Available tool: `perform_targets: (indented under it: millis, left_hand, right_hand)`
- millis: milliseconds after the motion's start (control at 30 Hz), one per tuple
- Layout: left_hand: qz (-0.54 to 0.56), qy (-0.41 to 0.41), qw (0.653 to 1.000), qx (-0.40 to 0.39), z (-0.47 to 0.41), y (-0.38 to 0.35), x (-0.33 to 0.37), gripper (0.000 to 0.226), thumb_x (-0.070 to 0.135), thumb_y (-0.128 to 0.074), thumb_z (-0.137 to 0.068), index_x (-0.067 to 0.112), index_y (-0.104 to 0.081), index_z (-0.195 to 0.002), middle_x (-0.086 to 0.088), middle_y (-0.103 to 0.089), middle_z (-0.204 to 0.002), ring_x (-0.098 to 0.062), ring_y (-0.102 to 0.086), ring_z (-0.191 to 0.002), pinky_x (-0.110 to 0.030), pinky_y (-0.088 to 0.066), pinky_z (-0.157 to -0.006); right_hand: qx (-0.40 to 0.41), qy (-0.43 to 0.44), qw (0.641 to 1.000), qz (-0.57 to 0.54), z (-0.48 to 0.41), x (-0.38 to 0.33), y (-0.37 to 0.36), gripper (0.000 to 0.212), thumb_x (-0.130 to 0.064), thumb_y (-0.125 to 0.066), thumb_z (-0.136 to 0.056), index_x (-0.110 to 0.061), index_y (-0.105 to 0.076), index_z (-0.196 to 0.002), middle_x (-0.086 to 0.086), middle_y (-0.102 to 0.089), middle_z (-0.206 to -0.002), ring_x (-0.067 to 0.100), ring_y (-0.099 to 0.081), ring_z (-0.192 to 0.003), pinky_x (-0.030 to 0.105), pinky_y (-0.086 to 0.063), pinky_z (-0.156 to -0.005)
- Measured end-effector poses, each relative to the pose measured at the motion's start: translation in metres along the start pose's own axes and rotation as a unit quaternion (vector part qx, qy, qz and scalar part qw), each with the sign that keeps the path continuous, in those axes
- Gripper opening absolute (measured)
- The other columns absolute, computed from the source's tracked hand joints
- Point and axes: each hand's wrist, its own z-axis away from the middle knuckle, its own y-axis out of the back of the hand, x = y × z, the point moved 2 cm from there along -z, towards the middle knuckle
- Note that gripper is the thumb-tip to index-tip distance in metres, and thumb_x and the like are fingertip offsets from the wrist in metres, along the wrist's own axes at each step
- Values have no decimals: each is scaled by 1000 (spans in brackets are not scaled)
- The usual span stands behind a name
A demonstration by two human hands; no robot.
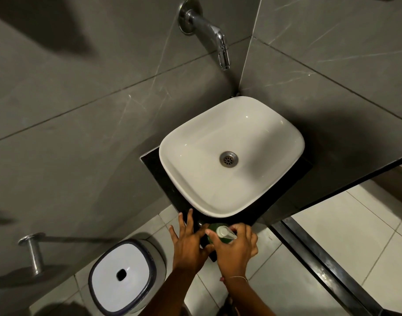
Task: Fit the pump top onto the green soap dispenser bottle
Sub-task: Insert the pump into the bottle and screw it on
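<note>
Green soap dispenser bottle [215, 236] stands on the dark bench [154, 169] just before the white sink [172, 142]. Pump top [225, 232] sits on its neck, right hand [235, 249] wrapped around it; left hand [187, 242] rests beside, fingers spread. Seating looks nearly done; tightness cannot be told.

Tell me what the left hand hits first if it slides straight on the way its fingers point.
Probably the near rim of the white basin: the left hand points up-frame over the black counter. Depth is unclear.

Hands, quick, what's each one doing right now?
Left hand: open, fingers spread, resting beside the green bottle.
Right hand: closed around the pump top on the bottle.
</note>
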Motion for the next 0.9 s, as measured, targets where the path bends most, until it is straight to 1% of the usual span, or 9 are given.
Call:
perform_targets:
  millis: [100,200,267,367,433,600,667,800,900]
  left_hand:
    - [6,-3,1000,19,1,1,1,52,66,-49,-78,41,-55,-124,-1,5,-161,-26,22,-143,-67,2,-113]
    - [9,-13,999,40,2,1,2,82,89,-16,-70,44,-50,-129,1,5,-161,-25,23,-143,-62,9,-113]
    - [6,-13,999,38,2,0,1,75,86,-26,-72,42,-52,-127,0,4,-161,-25,23,-143,-62,9,-113]
    - [4,-1,1000,9,1,-1,-1,51,62,-59,-74,39,-58,-120,-2,3,-162,-25,23,-143,-66,3,-113]
    - [-6,1,1000,5,1,-2,-1,49,55,-66,-74,39,-58,-119,-2,3,-162,-25,23,-143,-67,1,-113]
    - [-4,-15,999,33,2,1,2,82,89,-18,-69,43,-49,-130,0,6,-161,-24,25,-142,-60,12,-112]
    - [-12,-13,1000,26,2,1,2,79,87,-25,-69,43,-48,-130,-1,5,-161,-25,24,-143,-61,11,-113]
    - [-25,-1,1000,3,0,-1,-1,57,62,-59,-75,41,-51,-128,-2,4,-161,-26,22,-143,-65,5,-113]
    - [-16,-9,1000,17,1,3,2,61,71,-43,-76,41,-51,-128,-2,3,-161,-26,20,-144,-65,5,-113]
  right_hand:
    - [-9,34,999,-20,6,5,1,52,-63,-76,-54,-45,-52,-96,-15,-47,-109,13,-37,-116,41,-25,-97]
    - [-10,57,997,-41,9,9,6,38,-55,-71,-64,-66,-54,-95,-21,-47,-116,7,-31,-122,39,-21,-102]
    - [-3,43,998,-44,6,6,7,31,-50,-77,-61,-56,-56,-83,-15,-53,-112,17,-39,-121,42,-26,-99]
    - [-4,16,1000,-12,0,-4,2,47,-50,-85,-54,-30,-52,-80,-4,-57,-106,26,-46,-117,47,-31,-94]
    - [-5,16,1000,5,0,-3,2,52,-52,-86,-51,-28,-54,-85,-5,-56,-108,24,-43,-119,47,-30,-95]
    - [-13,86,996,-3,3,11,10,48,-26,-84,-63,-52,-62,-96,-24,-49,-117,20,-35,-132,47,-21,-107]
    - [-9,60,998,2,0,8,10,36,-30,-85,-59,-41,-61,-84,-13,-55,-114,27,-40,-129,53,-26,-105]
    - [-18,18,1000,9,-3,-2,4,49,-54,-83,-52,-31,-50,-81,-5,-56,-111,24,-41,-123,47,-28,-98]
    - [-22,67,998,1,2,5,8,48,-68,-69,-57,-42,-59,-96,-13,-53,-119,17,-36,-129,47,-25,-103]
